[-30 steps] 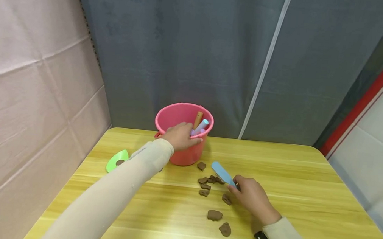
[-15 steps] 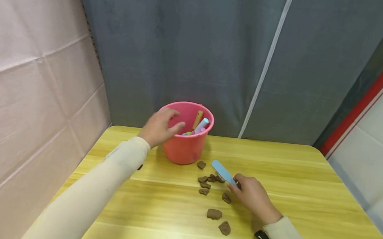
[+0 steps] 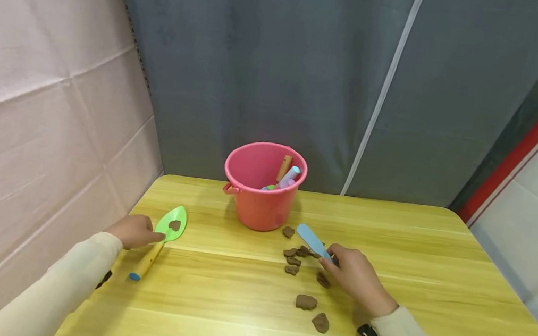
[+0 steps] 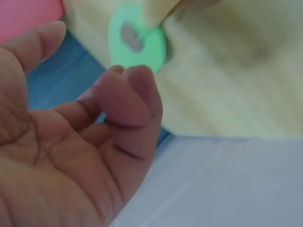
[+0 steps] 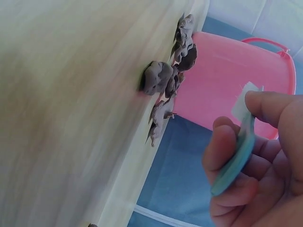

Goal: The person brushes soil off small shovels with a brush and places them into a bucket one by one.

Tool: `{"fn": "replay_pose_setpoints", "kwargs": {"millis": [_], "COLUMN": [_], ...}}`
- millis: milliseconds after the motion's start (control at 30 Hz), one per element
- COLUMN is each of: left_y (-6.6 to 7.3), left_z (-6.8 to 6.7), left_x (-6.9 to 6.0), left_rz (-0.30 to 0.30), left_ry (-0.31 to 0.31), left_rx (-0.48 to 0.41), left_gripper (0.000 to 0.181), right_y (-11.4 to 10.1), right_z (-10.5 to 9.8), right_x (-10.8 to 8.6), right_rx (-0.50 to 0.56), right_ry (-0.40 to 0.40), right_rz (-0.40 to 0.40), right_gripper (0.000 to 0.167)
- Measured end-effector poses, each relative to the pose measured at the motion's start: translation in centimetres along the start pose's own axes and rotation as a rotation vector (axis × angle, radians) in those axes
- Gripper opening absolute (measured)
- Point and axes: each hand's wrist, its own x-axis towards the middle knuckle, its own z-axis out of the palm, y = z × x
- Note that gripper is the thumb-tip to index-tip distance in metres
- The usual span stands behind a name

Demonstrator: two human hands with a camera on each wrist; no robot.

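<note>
In the head view my left hand point(image 3: 133, 231) is over the near end of a green toy shovel point(image 3: 164, 228), by its yellow handle. The left wrist view shows this hand point(image 4: 90, 137) with loosely bent fingers and a gap to the thumb. Nothing is in its grasp. A brown lump point(image 3: 175, 225) lies on the shovel's blade. My right hand point(image 3: 357, 280) holds a small blue brush point(image 3: 311, 239) above the table. Its bristles point(image 5: 246, 100) show pale in the right wrist view. Several brown clay-like lumps point(image 3: 306, 302) lie around the brush.
A pink bucket point(image 3: 261, 210) stands at the back of the wooden table point(image 3: 219, 302), with several tools, one wooden-handled point(image 3: 284, 168), inside. A grey curtain point(image 3: 268, 72) hangs behind. A pale cloth wall point(image 3: 52, 117) borders the left side.
My left hand has come out of the bucket and moved left and nearer, over to the green shovel. The right hand with the brush has stayed nearly still.
</note>
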Motion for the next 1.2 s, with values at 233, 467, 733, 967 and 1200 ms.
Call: {"fn": "replay_pose_setpoints", "kwargs": {"millis": [233, 467, 733, 967, 1200], "left_y": [-1.0, -1.8, -2.3, 2.2, 8.0], "left_z": [2.9, 4.4, 5.3, 5.7, 7.2], "left_x": [-1.1, -0.9, -1.0, -2.3, -2.6], "left_rz": [-0.035, -0.046, -0.049, 0.048, 0.177], "left_ry": [-0.018, 0.026, 0.058, 0.073, 0.116], "left_rx": [-0.001, -0.003, -0.085, -0.116, -0.12], "left_gripper": [0.037, 0.028, 0.024, 0.014, 0.014], "right_y": [0.1, 0.2, 0.4, 0.0, -0.6], "right_z": [0.0, 0.1, 0.3, 0.2, 0.2], "right_x": [-0.2, -0.1, -0.1, 0.0, 0.3], "right_rx": [0.001, 0.005, -0.007, 0.0, 0.005], "right_ry": [-0.003, -0.008, -0.014, -0.001, 0.006], "right_rz": [0.009, 0.006, 0.017, -0.004, -0.029], "right_gripper": [0.016, 0.014, 0.014, 0.014, 0.013]}}
